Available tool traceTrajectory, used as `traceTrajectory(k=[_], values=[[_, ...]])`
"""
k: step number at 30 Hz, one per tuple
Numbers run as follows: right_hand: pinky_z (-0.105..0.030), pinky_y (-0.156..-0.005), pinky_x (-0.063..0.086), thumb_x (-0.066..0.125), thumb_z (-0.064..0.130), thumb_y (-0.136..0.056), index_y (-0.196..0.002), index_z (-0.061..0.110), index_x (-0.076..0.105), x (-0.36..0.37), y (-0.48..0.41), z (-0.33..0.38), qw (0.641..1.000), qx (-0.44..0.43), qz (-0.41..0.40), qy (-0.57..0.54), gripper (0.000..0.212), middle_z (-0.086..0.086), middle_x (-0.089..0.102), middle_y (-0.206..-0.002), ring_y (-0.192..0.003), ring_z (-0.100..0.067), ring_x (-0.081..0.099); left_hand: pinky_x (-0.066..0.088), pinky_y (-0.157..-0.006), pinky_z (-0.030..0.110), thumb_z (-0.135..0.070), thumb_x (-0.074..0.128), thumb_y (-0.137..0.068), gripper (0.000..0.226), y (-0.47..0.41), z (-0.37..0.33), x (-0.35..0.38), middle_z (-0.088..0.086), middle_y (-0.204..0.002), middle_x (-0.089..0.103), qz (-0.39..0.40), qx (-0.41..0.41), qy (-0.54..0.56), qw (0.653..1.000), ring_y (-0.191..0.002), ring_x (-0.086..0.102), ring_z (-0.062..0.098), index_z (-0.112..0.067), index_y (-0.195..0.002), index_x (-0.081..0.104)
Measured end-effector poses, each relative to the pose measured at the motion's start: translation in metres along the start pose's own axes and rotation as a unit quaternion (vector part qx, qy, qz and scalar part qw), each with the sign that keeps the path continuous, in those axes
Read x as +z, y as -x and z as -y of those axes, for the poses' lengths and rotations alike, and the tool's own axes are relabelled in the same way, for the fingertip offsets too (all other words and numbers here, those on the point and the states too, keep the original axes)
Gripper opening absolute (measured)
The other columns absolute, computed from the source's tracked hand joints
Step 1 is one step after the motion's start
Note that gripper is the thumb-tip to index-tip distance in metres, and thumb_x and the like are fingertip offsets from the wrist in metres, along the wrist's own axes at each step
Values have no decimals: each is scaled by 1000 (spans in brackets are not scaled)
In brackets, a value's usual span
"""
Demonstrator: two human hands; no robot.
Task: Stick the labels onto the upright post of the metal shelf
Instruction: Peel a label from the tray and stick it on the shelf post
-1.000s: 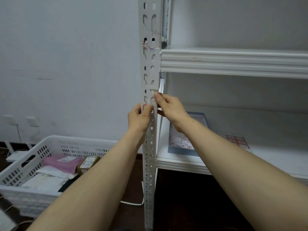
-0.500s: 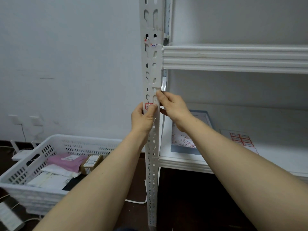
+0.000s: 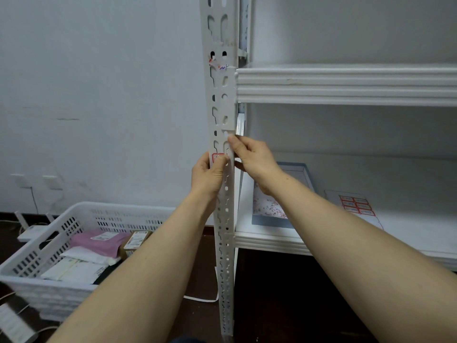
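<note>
So both hands are up on the upright post (image 3: 221,100) of the white metal shelf right now. The left hand (image 3: 209,173) is wrapped round the post's left edge, thumb pressed flat on a small red-bordered label (image 3: 216,155) that sits on the post's front face, roughly midway between the upper shelf (image 3: 346,82) and the lower shelf (image 3: 272,241). The right hand (image 3: 256,159) is pinching the post's right edge just above and beside that label, fingertips on the front face, thumb tucked behind it.

Higher on the post, level with the upper shelf's left end, there's a scrap of an old sticker (image 3: 217,65) with red and blue marks; can't read it.

On the lower shelf, a label sheet (image 3: 356,206) with more red-bordered stickers lies toward the middle, and a blue-framed box (image 3: 306,177) sits at the left end, close to the front edge.

Down on the floor left of the post is a white slotted basket (image 3: 103,214) with a pink parcel (image 3: 99,245) and other packages in it.
</note>
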State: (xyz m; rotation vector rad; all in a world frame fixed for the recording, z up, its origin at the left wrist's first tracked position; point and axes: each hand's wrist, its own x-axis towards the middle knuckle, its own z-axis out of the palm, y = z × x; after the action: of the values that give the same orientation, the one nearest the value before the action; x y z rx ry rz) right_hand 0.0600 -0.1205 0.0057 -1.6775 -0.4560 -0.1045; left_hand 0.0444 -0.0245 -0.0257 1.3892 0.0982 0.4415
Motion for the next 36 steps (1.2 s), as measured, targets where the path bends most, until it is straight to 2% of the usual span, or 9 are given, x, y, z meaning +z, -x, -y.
traceTrajectory(k=[6,11,16,18,20,22,28,31,36], values=[[-55,-96,46,50,34,-96,-83,28,65,0,-1,-1,1000,2,1,0,20,-31,59,-113,-110,-45,54,46,-77,28,-19,59,-88,5,-1,1,-2,6,-86,64,10,-15,15,1000,-82,57,17,-16,-85,63],[-54,-96,47,50,33,-96,-84,28,66,0,-3,-4,1000,-4,-5,-6,20,-23,66,-108,-107,-41,58,43,-69,27,-15,56,-87,7,0,0,2,8,-82,59,-11,-16,17,1000,-76,52,17,-15,-80,58],[-59,-94,46,52,40,-92,-82,25,68,1,-5,-8,1000,-10,1,-7,24,-30,61,-109,-107,-46,55,42,-48,16,-10,53,-88,16,0,-4,4,-2,-67,53,-11,-26,26,999,-47,49,0,-15,-73,52],[-55,-96,47,51,36,-95,-85,27,66,0,-5,-6,1000,-9,5,-8,21,-24,65,-108,-107,-41,59,44,-55,16,-11,54,-88,16,0,-4,1,-1,-71,57,-2,-29,27,999,-55,54,0,-17,-74,55],[-53,-96,47,50,34,-96,-87,28,66,-1,-4,-6,1000,-8,7,-8,19,-22,67,-107,-107,-39,60,45,-72,24,-14,57,-88,10,0,-3,-2,1,-80,63,13,-37,27,999,-77,58,11,-18,-79,61],[-51,-97,48,50,34,-96,-90,28,66,-2,-4,-5,1000,-8,5,-8,18,-16,69,-106,-106,-34,62,44,-81,31,-15,59,-87,6,1,-3,-3,2,-84,65,19,-40,28,999,-85,57,17,-18,-83,63],[-54,-95,47,51,34,-95,-85,31,66,0,-4,-7,1000,-14,0,-11,19,-20,68,-106,-107,-40,59,43,-55,13,-13,56,-88,6,0,-3,2,2,-77,57,-15,-16,-10,1000,-67,49,10,-14,-82,58],[-51,-95,49,51,33,-95,-85,31,66,-1,-5,-8,1000,-12,-2,-19,18,-13,70,-103,-105,-35,63,40,-45,10,-10,53,-88,5,0,-4,6,2,-72,51,-32,-7,-16,999,-62,43,10,-11,-83,54],[-46,-96,50,50,31,-96,-88,30,65,-3,-6,-8,1000,-10,8,-23,17,0,70,-97,-102,-24,66,39,-50,16,-11,52,-88,4,-1,-5,7,2,-73,51,-26,-9,-22,999,-61,44,10,-10,-89,55]])
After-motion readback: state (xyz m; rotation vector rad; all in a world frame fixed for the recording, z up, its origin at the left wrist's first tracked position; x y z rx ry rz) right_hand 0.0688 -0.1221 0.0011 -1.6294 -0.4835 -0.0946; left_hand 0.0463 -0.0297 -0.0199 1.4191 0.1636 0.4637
